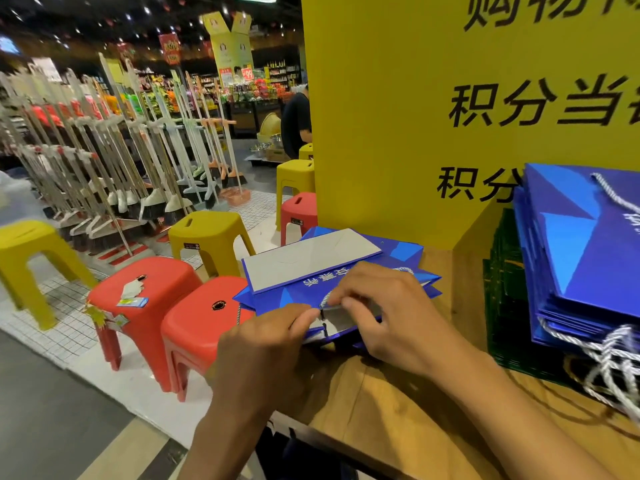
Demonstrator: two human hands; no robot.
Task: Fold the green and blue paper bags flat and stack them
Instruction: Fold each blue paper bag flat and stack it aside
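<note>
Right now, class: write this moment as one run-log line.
step: flattening blue bag | left hand: pinches bag mouth | right hand: pinches mouth by rope handle | done: blue stack over green bags

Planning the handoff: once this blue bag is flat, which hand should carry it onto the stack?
Probably the right hand: it grips the blue bag and lies nearer the stack of blue bags on the right; the left hand, also gripping, is farther away.
</note>
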